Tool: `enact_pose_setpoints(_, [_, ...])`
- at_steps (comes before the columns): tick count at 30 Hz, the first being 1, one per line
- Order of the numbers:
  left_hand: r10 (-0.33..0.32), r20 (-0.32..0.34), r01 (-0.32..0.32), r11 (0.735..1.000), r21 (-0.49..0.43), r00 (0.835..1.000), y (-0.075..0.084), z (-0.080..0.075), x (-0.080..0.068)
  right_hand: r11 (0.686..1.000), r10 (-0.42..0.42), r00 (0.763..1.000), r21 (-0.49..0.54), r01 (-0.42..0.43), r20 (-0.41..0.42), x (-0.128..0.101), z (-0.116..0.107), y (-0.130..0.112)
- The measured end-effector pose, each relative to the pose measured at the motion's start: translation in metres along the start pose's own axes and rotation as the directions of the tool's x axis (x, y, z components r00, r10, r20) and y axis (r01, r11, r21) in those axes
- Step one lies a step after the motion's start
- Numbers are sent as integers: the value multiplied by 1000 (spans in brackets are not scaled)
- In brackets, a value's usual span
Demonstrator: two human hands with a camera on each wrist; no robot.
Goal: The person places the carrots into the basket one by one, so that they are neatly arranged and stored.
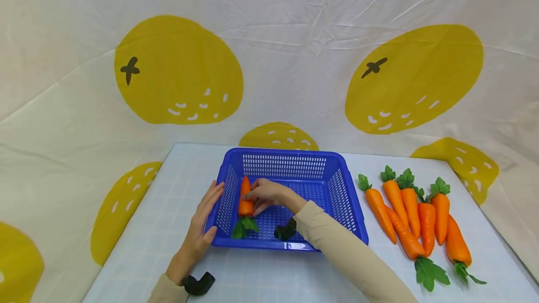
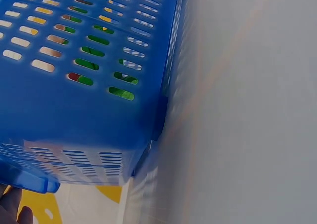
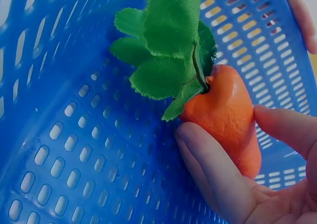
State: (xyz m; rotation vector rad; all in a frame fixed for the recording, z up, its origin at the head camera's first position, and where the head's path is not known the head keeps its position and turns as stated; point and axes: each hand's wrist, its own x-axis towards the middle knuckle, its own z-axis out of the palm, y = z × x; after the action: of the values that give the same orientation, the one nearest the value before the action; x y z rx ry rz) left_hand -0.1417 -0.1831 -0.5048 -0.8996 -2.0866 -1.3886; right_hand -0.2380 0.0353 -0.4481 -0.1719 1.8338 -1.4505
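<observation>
A blue plastic basket [image 1: 290,246] with slotted walls stands on the table. Inside it, along the left wall, is an orange toy carrot [image 1: 246,207] with its green leaves toward the near side. My right hand [image 1: 269,193] reaches into the basket and pinches this carrot between thumb and fingers. The right wrist view shows the carrot [image 3: 230,120] between the fingertips, leaves above the basket floor. My left hand [image 1: 199,228] rests against the basket's left rim with its fingers fairly straight. In the left wrist view, green leaves show through the slots of the basket wall [image 2: 74,110].
Several toy carrots [image 1: 427,223] lie in a loose group right of the basket, leaves pointing various ways. The table has a pale checked cloth [image 1: 269,275]. A white curtain with yellow fruit prints [image 1: 294,74] hangs behind.
</observation>
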Motion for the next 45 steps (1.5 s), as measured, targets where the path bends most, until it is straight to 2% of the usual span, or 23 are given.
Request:
enact_pose_setpoints(10, [20,-6,-20,1000,5,1000,0,1,1,1000,13,1000,-4,-13,-6,-3,1,-4])
enact_pose_setpoints(17, [16,-6,-16,1000,14,1000,0,0,0,995,-8,1000,-101,6,-21,-7,0,-13])
enact_pose_setpoints(21, [24,-7,-24,1000,10,1000,0,-1,-1,988,-56,998,-142,53,-21,-14,-1,-22])
enact_pose_setpoints(27, [22,1,-22,1000,1,1000,0,-1,-1,970,-182,983,-163,181,15,-35,-10,-44])
enact_pose_setpoints(32, [12,7,-12,1000,2,1000,0,0,0,947,-284,959,-153,282,5,-63,-20,-61])
enact_pose_setpoints(36, [2,7,-2,1000,4,1000,2,1,0,919,-377,926,-130,371,-25,-87,-26,-69])
enact_pose_setpoints(41, [6,3,-6,1000,2,1000,2,1,1,859,-508,859,-109,501,-61,-122,-32,-75])
enact_pose_setpoints(45, [22,-3,-22,1000,-6,1000,2,1,2,815,-579,807,-118,568,-119,-147,-34,-75])
